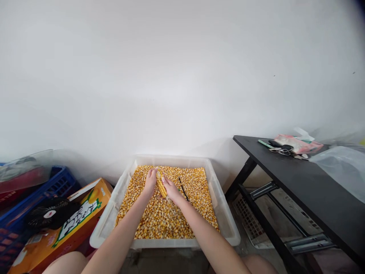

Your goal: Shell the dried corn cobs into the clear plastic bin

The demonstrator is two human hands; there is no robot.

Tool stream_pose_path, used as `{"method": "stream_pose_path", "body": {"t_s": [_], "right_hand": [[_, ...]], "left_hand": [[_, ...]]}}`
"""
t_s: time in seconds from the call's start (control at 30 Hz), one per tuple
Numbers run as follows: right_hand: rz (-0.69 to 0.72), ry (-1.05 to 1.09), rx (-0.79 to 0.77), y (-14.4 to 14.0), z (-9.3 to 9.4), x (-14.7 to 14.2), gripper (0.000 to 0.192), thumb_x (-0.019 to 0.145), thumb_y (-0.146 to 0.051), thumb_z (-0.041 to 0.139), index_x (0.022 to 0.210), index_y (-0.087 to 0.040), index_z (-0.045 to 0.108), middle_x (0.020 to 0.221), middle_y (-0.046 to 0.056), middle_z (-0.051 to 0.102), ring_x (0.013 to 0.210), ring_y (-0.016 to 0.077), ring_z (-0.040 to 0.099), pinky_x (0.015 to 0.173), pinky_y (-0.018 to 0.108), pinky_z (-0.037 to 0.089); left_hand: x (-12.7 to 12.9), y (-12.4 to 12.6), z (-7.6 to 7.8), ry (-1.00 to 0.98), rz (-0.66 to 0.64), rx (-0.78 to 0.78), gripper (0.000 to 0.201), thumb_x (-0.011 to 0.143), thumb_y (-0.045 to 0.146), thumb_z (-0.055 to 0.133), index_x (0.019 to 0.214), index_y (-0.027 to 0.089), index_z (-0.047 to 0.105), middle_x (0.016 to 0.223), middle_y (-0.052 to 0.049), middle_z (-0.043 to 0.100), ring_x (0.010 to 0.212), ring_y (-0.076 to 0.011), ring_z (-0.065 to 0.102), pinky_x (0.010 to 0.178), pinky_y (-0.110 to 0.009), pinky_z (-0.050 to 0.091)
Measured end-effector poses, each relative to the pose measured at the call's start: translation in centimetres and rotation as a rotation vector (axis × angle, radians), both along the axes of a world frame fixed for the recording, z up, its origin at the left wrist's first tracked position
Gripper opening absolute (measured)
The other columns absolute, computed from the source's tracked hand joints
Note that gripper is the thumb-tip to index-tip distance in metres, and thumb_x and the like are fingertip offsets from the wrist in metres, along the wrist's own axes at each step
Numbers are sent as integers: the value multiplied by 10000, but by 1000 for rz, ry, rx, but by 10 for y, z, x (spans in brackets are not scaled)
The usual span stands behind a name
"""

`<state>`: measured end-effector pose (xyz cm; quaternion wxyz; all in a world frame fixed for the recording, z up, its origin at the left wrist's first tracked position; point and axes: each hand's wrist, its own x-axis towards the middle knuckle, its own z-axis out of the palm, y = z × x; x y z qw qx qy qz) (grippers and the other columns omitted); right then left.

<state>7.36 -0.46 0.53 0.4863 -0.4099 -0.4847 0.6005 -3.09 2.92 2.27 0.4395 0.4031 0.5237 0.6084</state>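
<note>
An ear of corn (161, 185) is held between my two hands, tilted, with rows of yellow kernels on it. My left hand (151, 179) is closed round its upper end. On its right side, my right hand (170, 189) grips it with the thumb lying along the kernels. Beneath both hands, loose corn kernels (162, 224) fill a white plastic tub (225, 213). A thin dark stick-like tool (183, 189) lies on the kernels just right of my right hand; its exact kind is unclear.
Left of the tub stand an orange carton (76, 224), a black fan (51, 213) and a blue crate (61, 182). At right is a black table (302, 179) bearing keys (285, 149), a tissue pack (299, 144) and a plastic bag (342, 167). Under it sits a pale basket (251, 220).
</note>
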Motion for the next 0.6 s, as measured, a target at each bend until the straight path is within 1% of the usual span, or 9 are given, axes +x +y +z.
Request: {"method": "stream_pose_path", "body": {"t_s": [0.07, 0.13, 0.2, 0.27, 0.37, 0.5, 0.6], "right_hand": [[-42, 15, 23, 0, 0, 0, 422, 778, -513, 563, 1101, -250, 629, 1088, 50, 653, 1123, 241, 544, 885, 399, 481], [-56, 26, 9, -1, 0, -1, 423, 771, -511, 572, 1095, -246, 631, 1071, 52, 660, 1139, 242, 533, 886, 396, 479], [-27, 45, -55, -2, 3, -2, 433, 780, -514, 559, 1128, -261, 610, 1042, 44, 668, 1067, 238, 579, 833, 394, 506], [-4, 81, -136, -4, 7, -3, 433, 810, -520, 516, 1163, -278, 580, 1011, 36, 676, 947, 230, 630, 748, 393, 533], [15, 153, -218, -6, 13, -1, 412, 842, -516, 467, 1162, -276, 569, 967, 36, 685, 809, 218, 655, 649, 382, 543], [105, 192, -247, -5, 15, 3, 369, 815, -468, 533, 1087, -228, 599, 883, 40, 694, 747, 204, 654, 620, 354, 535], [121, 223, -226, -4, 10, 6, 335, 782, -418, 587, 1044, -212, 612, 870, 37, 693, 747, 197, 651, 632, 336, 529]], "left_hand": [[0, 1, -2, 18, 9, -2, 273, 707, 455, 524, 753, 187, 547, 727, -6, 557, 748, -192, 531, 725, -307, 422], [-1, 2, -4, 28, 13, 1, 263, 712, 449, 515, 745, 190, 547, 745, -8, 563, 770, -194, 534, 749, -311, 421], [0, 3, -5, 21, 13, 3, 256, 711, 446, 515, 745, 194, 543, 747, -6, 564, 773, -193, 535, 753, -310, 421], [0, 3, -4, 3, 7, -1, 258, 709, 452, 519, 760, 200, 540, 735, 0, 557, 754, -191, 535, 737, -306, 423], [2, 1, -2, 3, -11, -1, 269, 703, 467, 518, 767, 206, 536, 706, 7, 545, 723, -192, 534, 708, -302, 424], [2, -1, -1, -3, -13, 11, 295, 692, 485, 516, 760, 199, 541, 704, 4, 556, 727, -191, 541, 712, -302, 430], [1, 0, -1, -51, -20, 20, 322, 688, 500, 529, 763, 187, 546, 714, -4, 572, 723, -190, 548, 706, -304, 438]]}}
